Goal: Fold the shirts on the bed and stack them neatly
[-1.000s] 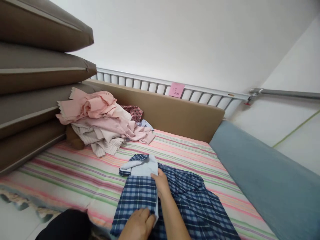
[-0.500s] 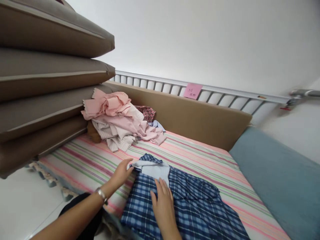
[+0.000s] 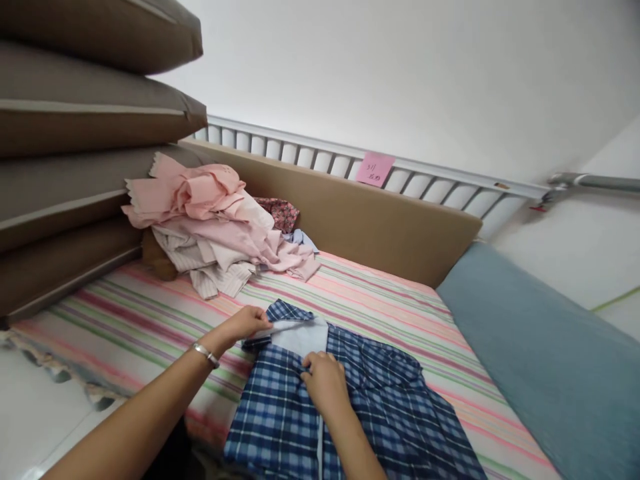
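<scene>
Two hands touching plaid garment, bedding beneath

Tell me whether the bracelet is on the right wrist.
No, the bracelet circles the left wrist, while the right wrist is bare.

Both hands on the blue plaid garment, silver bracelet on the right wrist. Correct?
Wrong wrist: the head view shows the silver bracelet on the wrist of the left hand. Yes, that one and the right hand are both on the blue plaid garment.
</scene>
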`<action>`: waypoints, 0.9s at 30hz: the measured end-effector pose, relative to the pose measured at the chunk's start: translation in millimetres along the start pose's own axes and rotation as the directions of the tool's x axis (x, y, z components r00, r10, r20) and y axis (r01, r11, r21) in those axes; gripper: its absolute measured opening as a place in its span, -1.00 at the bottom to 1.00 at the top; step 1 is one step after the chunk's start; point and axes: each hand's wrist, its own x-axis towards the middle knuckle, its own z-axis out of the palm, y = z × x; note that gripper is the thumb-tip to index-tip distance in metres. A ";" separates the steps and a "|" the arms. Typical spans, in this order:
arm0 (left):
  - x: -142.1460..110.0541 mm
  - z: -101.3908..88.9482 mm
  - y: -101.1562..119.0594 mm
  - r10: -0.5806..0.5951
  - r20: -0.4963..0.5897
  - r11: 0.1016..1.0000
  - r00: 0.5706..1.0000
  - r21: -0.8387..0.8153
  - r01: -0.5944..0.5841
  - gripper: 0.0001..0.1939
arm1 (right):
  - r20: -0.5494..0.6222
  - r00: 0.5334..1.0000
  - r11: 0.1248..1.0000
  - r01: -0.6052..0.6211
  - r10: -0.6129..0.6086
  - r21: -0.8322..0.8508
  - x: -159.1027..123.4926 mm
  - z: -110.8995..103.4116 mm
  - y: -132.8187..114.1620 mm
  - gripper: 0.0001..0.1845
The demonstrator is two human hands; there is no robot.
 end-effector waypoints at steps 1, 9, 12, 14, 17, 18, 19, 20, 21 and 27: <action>3.3 2.0 1.3 0.013 -0.028 1.000 1.000 0.002 -0.013 -0.67 | 0.000 1.000 1.000 -0.011 0.011 0.001 0.7 0.2 -0.5 -0.85; 4.2 -4.3 2.2 0.037 0.136 0.971 0.990 0.230 -0.068 -0.66 | 0.093 0.994 0.998 -0.052 0.055 -0.033 14.3 -4.6 1.6 -0.72; 1.8 -11.7 2.9 -0.056 0.228 0.940 0.972 0.341 -0.026 -0.81 | 0.165 0.984 0.997 -0.059 0.067 -0.049 22.9 -4.6 5.3 -0.89; 1.9 -15.4 5.8 -0.086 0.241 0.951 0.967 0.309 0.008 -0.79 | 0.162 0.986 0.998 -0.038 0.045 -0.047 24.3 -6.9 5.8 -0.98; 0.4 -12.3 15.8 -0.073 0.286 0.997 0.955 0.051 0.061 -0.71 | 0.077 0.997 0.999 0.012 -0.009 -0.037 13.7 -15.4 2.3 -0.96; -1.1 -8.0 21.0 -0.066 0.325 0.993 0.943 -0.068 0.093 -0.67 | 0.061 0.998 1.000 0.013 -0.012 -0.027 6.8 -18.8 0.2 -0.95; -2.9 -2.3 26.8 -0.044 0.380 0.973 0.924 -0.192 0.126 -0.64 | 0.060 0.998 1.000 0.006 -0.005 -0.006 -1.1 -21.9 -2.1 -0.94; -4.8 4.1 32.8 -0.003 0.444 0.939 0.896 -0.306 0.155 -0.60 | 0.063 0.998 1.000 0.001 -0.003 0.028 -9.4 -24.4 -4.5 -0.93; -6.4 10.5 38.4 0.050 0.509 0.902 0.859 -0.393 0.180 -0.56 | 0.065 0.998 0.997 0.006 -0.011 0.073 -17.7 -26.1 -6.8 -0.92; -8.2 17.7 43.0 0.133 0.502 0.946 0.855 -0.320 0.041 -0.57 | -0.049 0.992 0.937 0.122 -0.112 0.328 -43.6 -24.4 -16.3 -0.77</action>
